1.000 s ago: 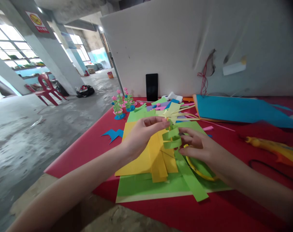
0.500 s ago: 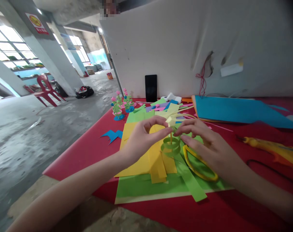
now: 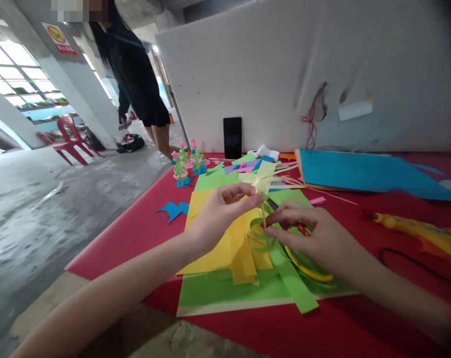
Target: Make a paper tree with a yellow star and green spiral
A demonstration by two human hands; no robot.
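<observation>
My left hand (image 3: 220, 211) pinches the top end of a thin yellow paper stem (image 3: 263, 214), with the thumb against the fingers. Lower on the same stem, my right hand (image 3: 303, 224) is closed, thumb and fingers together. A curled green paper strip (image 3: 256, 226) hangs in loops around the stem, partly hidden by the right fingers. Beneath the right hand lie scissors with yellow handles (image 3: 313, 272). Yellow paper sheets (image 3: 214, 248) and a straight green paper strip (image 3: 298, 288) lie below the hands on a green sheet (image 3: 210, 293).
Small finished paper trees (image 3: 183, 171) stand at the table's left edge, near blue paper scraps (image 3: 171, 211). A phone (image 3: 232, 138) leans against the white board. Blue sheets (image 3: 359, 171) and a yellow glue gun (image 3: 415, 226) lie right. A person in black (image 3: 136, 69) is beyond the table.
My right hand has moved down the stem, and the green loops have shifted slightly lower. The left hand stays nearly in place. A person has come into view at the upper left.
</observation>
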